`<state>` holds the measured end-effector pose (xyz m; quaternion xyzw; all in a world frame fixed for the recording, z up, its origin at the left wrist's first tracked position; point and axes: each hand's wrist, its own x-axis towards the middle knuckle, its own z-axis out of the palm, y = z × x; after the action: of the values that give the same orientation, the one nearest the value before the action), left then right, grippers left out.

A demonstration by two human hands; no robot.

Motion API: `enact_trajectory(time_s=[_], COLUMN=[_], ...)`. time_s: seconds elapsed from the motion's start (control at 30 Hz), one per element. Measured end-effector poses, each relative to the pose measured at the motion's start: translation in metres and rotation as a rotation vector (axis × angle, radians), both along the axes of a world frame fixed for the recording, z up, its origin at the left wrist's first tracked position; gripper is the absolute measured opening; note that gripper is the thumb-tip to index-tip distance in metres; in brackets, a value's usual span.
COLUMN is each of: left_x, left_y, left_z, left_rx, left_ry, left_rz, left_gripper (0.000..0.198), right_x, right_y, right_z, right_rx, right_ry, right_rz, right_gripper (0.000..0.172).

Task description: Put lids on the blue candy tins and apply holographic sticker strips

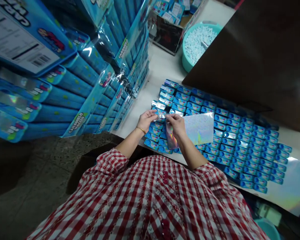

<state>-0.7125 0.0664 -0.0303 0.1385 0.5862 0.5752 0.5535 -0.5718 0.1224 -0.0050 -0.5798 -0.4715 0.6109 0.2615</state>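
Fingers of the left hand (146, 120) and right hand (177, 124) pinched at either end of a small shiny silver strip (161, 116), over the left end of rows of small blue rectangular boxes (228, 141) on the white tabletop (162, 65). From my remote post I can't tell whether the strip touches a box. Iridescent silver rectangular sheet (200, 128) spans over the boxes, partly under the right hand. I note a round turquoise basin (187, 64) of white pellets (196, 43) beyond, tall stacks of blue printed cartons (76, 125) at left.
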Motion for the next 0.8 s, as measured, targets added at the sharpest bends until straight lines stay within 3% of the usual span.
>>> enact_trajectory(time_s=[0.13, 0.27, 0.4, 0.57, 0.8], left_x=[-0.026, -0.042, -0.049, -0.051, -0.045], left_y=[0.006, 0.025, 0.041, 0.047, 0.046], left_z=[-0.019, -0.036, -0.041, -0.045, -0.075], left_rx=[-0.041, -0.074, -0.072, -0.005, 0.038], left_ry=[0.195, 0.405, 0.600, 0.665, 0.605], left_rz=[0.041, -0.020, -0.111, -0.187, -0.052], left_gripper=[0.044, 0.038, 0.036, 0.033, 0.026], right_x=[-0.030, -0.048, -0.055, -0.057, -0.058], right_y=[-0.008, -0.007, -0.005, -0.007, -0.005], right_z=[-0.024, -0.039, -0.045, -0.048, -0.052], right_rx=[0.288, 0.419, 0.472, 0.476, 0.498], right_ry=[-0.242, -0.478, -0.625, -0.725, -0.852], right_rz=[-0.032, -0.023, -0.027, -0.017, 0.111], right_gripper=[0.021, 0.016, 0.015, 0.015, 0.015])
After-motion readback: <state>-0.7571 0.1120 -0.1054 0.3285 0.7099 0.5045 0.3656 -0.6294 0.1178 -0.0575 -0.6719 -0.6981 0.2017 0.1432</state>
